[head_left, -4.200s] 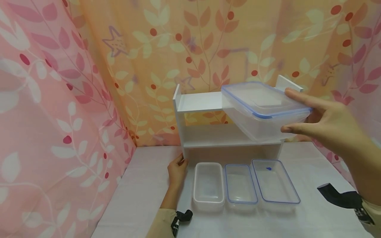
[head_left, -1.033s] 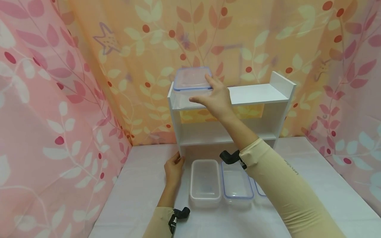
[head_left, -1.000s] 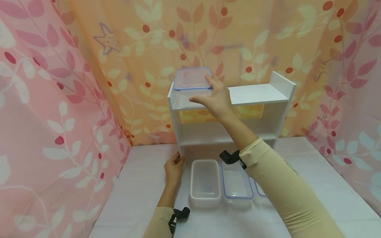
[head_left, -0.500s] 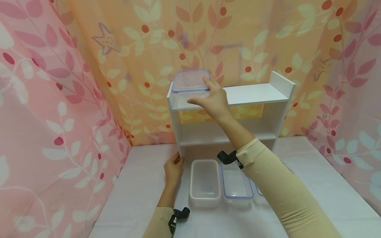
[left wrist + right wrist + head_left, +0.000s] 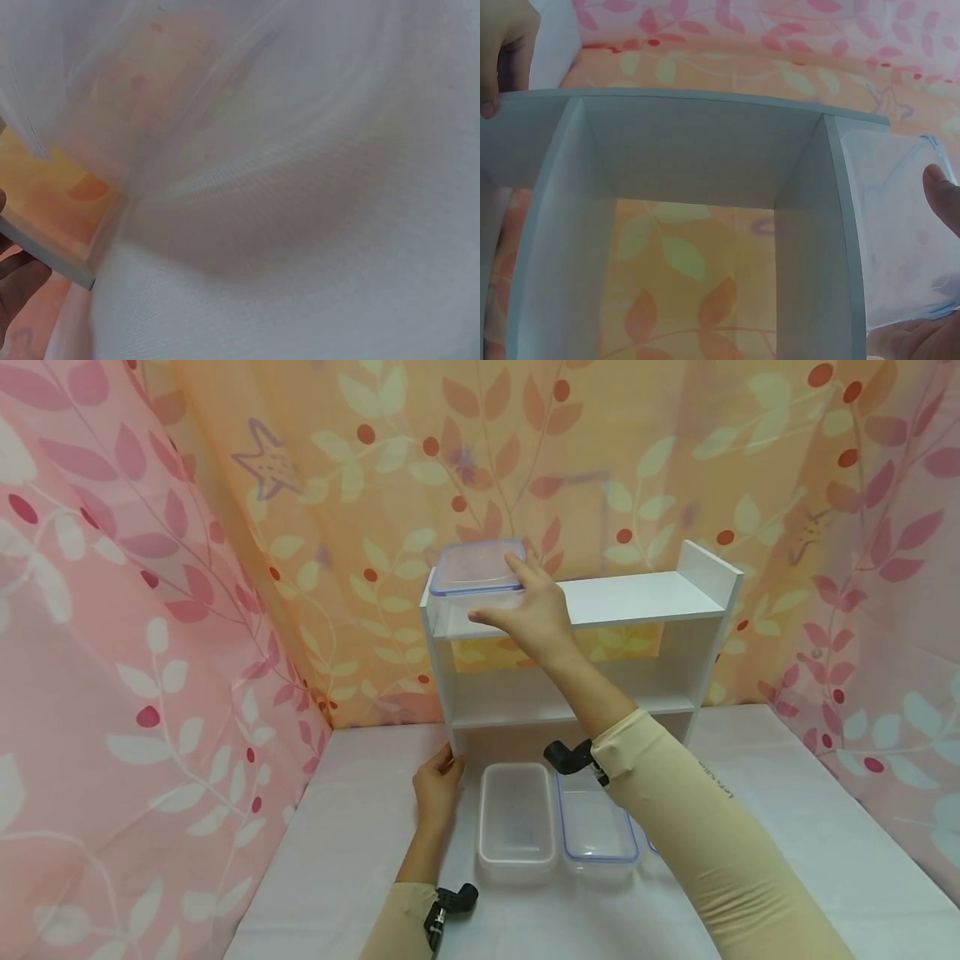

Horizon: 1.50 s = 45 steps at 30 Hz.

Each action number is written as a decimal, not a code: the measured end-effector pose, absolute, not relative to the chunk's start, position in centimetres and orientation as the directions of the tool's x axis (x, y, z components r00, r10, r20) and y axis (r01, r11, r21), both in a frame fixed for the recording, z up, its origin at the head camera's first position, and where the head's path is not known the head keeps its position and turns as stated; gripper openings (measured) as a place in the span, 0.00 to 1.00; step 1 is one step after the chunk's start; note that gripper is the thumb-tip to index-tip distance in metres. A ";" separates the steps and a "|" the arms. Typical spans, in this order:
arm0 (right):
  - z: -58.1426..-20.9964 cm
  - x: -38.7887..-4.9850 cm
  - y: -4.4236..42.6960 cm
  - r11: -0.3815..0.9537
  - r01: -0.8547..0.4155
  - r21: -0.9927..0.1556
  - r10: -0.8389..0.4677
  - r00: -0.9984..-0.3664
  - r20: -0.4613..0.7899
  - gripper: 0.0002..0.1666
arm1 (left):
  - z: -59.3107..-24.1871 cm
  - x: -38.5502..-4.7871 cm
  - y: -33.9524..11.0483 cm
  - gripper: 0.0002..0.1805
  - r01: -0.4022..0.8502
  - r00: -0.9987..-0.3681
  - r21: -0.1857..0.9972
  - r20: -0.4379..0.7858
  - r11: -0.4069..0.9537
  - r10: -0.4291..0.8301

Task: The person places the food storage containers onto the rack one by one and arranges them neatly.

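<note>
A clear plastic food container (image 5: pixel 472 602) with a blue-rimmed lid sits at the left end of the top board of a white shelf rack (image 5: pixel 637 597). My right hand (image 5: pixel 542 614) grips its right side, thumb on the front and fingers over the lid's edge. In the right wrist view, the container (image 5: pixel 900 225) lies against the top board between thumb and fingers. My left hand (image 5: pixel 437 789) pinches the lower front edge of the rack's left side panel. In the left wrist view, part of the left hand (image 5: pixel 19 289) shows at that panel's edge.
On the white table (image 5: pixel 360 827), before the rack, stand a lidless white-rimmed container (image 5: pixel 517 814) and a blue-rimmed one (image 5: pixel 597 818). A third blue-rimmed container (image 5: pixel 652 843) is mostly hidden behind my right sleeve (image 5: pixel 712 835). Patterned curtains (image 5: pixel 337 485) enclose the table.
Earlier, my right hand held the lidded container in the air at the right of the rack. It has carried it left and lowered it onto the top board. My left hand stays put.
</note>
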State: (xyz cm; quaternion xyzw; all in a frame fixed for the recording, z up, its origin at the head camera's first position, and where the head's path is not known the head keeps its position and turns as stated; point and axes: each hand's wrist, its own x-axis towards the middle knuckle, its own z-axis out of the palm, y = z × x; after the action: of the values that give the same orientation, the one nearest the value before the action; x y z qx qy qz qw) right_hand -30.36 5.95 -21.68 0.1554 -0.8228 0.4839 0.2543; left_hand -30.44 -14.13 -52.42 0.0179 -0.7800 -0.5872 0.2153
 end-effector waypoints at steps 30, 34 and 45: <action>-22.8 -26.9 8.7 0.558 -0.612 -0.560 -0.075 -0.709 0.701 0.48 | -52.2 -30.1 -14.1 0.21 0.220 -0.910 0.924 0.310 0.312 -0.276; -23.2 -26.1 9.1 0.542 -0.642 -0.542 -0.078 -0.681 0.729 0.46 | -52.2 -30.2 -14.2 0.20 0.214 -0.910 0.925 0.305 0.314 -0.282; -24.6 -23.5 10.7 0.499 -0.690 -0.524 -0.070 -0.635 0.769 0.43 | -52.3 -30.2 -14.1 0.20 0.246 -0.900 0.920 0.334 0.305 -0.281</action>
State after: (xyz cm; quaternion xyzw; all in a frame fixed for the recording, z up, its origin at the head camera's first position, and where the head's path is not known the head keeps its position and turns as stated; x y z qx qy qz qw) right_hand -23.53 10.68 -24.55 0.2403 -0.7903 0.4392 0.3532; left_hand -30.18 -14.11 -52.29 0.0114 -0.7762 -0.5893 0.2237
